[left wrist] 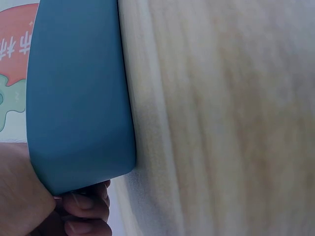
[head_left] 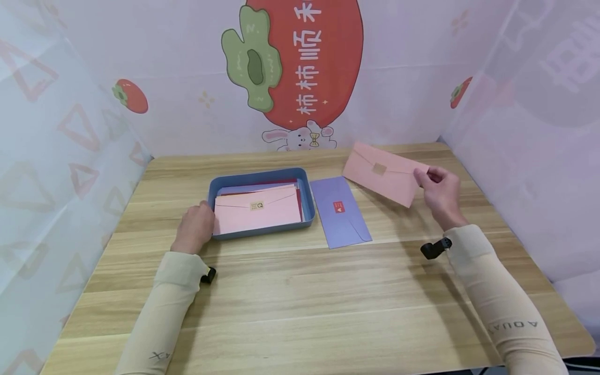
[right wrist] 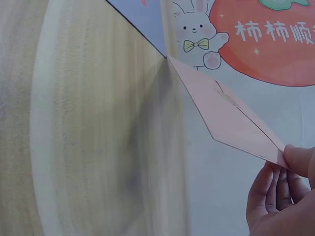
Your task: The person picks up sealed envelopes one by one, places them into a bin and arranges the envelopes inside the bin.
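A pink envelope (head_left: 377, 174) with a tan seal is held up at the right by my right hand (head_left: 440, 195), which pinches its right end between thumb and fingers. In the right wrist view the pink envelope (right wrist: 231, 115) tilts above the wood. My left hand (head_left: 194, 226) grips the left end of a blue tray (head_left: 262, 230), its fingers (left wrist: 86, 205) curled at the tray's short end in the left wrist view. Inside the tray lies a light pink envelope (head_left: 258, 214) with a patterned seal, over purple and dark red ones.
Between the tray and the raised envelope, a purple envelope (head_left: 339, 219) with a red seal lies on the wooden table (head_left: 290, 312). Printed cloth walls (head_left: 403, 78) with red fruit and a rabbit stand around the back and sides.
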A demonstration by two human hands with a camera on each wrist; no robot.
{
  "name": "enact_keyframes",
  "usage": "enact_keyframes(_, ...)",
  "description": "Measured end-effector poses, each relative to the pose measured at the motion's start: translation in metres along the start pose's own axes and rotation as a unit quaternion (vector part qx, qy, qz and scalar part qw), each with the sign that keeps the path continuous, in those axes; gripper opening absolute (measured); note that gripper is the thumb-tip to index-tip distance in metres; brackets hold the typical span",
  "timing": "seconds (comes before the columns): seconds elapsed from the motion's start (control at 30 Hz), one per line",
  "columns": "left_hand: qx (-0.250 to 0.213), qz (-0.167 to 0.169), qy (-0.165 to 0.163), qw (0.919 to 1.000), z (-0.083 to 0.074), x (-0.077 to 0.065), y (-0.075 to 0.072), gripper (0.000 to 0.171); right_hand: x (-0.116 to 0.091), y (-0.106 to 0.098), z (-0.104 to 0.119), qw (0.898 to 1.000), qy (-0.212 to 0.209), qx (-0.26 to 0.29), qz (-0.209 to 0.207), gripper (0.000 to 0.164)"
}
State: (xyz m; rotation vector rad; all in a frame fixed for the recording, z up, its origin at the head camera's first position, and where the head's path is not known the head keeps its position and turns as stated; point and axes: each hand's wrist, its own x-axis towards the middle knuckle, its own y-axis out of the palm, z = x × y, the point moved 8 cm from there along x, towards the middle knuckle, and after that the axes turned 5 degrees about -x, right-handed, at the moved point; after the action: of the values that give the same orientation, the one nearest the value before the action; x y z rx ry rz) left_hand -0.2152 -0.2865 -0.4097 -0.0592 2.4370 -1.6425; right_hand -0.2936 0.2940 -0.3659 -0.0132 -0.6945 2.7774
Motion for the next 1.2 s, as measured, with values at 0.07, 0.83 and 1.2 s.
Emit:
enact_keyframes(0.07,0.001,0.001,0.001,1.0,0.0,0.0,0.0,0.036,0.002,-0.002,0.002,1.0,-0.001,-0.003,-0.006,0.037)
enact_keyframes(0.83,0.006,0.001,0.002,1.0,0.0,-0.001,0.001,0.036,0.007,-0.008,0.023,0.999,-0.014,-0.049,0.008,0.053)
enact_keyframes(1.2,-0.001,-0.001,-0.001,1.0,0.002,0.001,0.002,0.038,0.008,-0.003,0.032,0.999,-0.016,-0.038,0.022,0.054)
